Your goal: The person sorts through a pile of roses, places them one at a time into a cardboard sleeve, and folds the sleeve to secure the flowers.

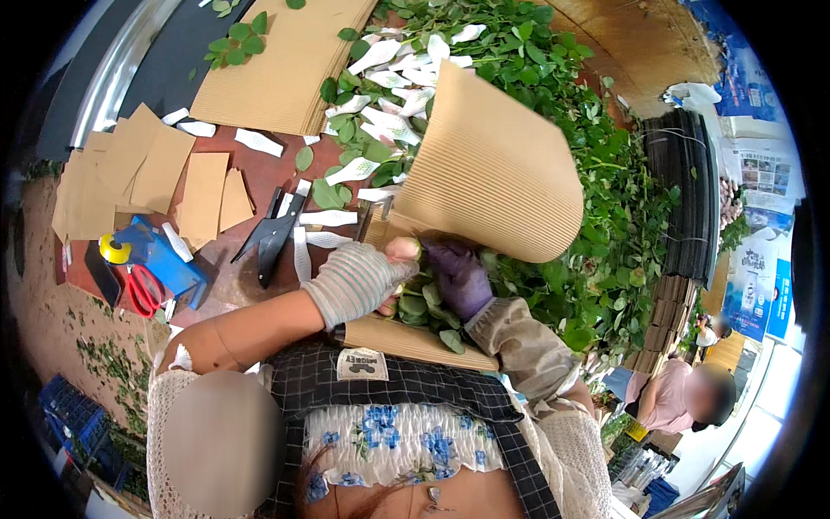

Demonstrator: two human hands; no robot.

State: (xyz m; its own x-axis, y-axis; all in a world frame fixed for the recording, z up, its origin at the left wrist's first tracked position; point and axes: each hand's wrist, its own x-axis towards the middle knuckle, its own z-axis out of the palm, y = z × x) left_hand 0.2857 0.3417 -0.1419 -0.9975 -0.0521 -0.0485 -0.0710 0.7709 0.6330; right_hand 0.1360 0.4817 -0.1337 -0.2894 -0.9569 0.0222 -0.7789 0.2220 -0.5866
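My left hand (356,280), in a pale striped glove, is closed around a pale pink rosebud (402,248). My right hand (459,276), in a purple glove, is curled against the bud's right side; its fingertips are partly hidden, so what it grips is unclear. Rose leaves (425,306) hang below both hands. Beneath them lies a sheet of corrugated cardboard (415,342). Beyond my hands a bent corrugated cardboard flap (493,168) stands up, curving to the right. Black stapler-like pliers (272,237) rest on the table left of my left hand.
White mesh-sleeved roses (389,123) and leafy stems (616,194) pile up beyond. At left are kraft cards (204,194), a blue tape dispenser (165,253), red scissors (142,290) and a phone (104,272). Stacked cardboard (272,65) lies farther back. Another person (668,396) is at right.
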